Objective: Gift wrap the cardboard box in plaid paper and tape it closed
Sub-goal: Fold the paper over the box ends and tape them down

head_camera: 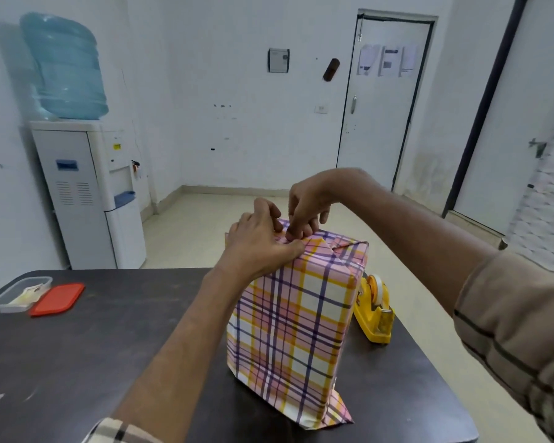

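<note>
I am looking at a dark, matte surface (77, 362), smooth with faint scuffs, filling the lower half of the frame. A tall rectangular box (295, 330) stands upright on it, centre right. The box is fully covered in glossy plaid paper (339, 251): pink, yellow and white squares crossed by purple lines. The paper is creased sharply at the corners, and a loose triangular flap splays at the base. At the box's top edge, the left hand (259, 241) pinches a fold of paper between thumb and fingers. The right hand (311, 203), fingers curled downward, pinches the same fold from above. Just right of the box sits a yellow plastic tape dispenser (376, 311) holding a white roll. At far left lie a clear plastic tub (20, 294) and, just beside it, a flat red lid (58, 298).
</note>
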